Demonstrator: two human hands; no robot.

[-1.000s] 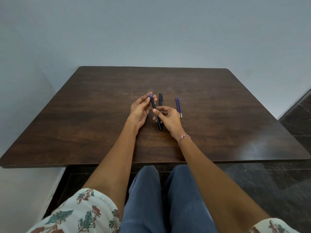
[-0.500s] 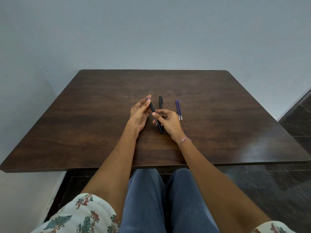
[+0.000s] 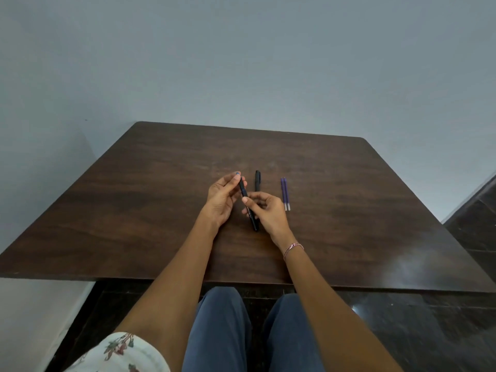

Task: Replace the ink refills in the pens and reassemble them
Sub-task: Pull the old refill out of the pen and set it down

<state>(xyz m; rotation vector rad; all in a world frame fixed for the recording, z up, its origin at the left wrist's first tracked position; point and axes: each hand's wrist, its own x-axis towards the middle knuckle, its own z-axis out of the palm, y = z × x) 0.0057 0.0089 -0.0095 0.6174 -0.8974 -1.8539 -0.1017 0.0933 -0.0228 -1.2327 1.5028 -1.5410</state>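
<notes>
A black pen (image 3: 243, 190) with a blue end is held slantwise above the dark wooden table (image 3: 134, 205). My left hand (image 3: 221, 201) pinches its far end between thumb and fingers. My right hand (image 3: 268, 213) grips the pen's middle with curled fingers, and the near tip sticks out below it. A second black pen (image 3: 257, 180) lies on the table just beyond my right hand. Two purple ink refills (image 3: 285, 193) lie side by side to the right of it.
The table stands against a pale grey wall, its near edge right above my knees. Dark floor tiles (image 3: 472, 224) show at the right.
Both hands still hold the same pen. My left fingers have closed more tightly over its blue end. The camera has tilted up, so the table sits lower in view.
</notes>
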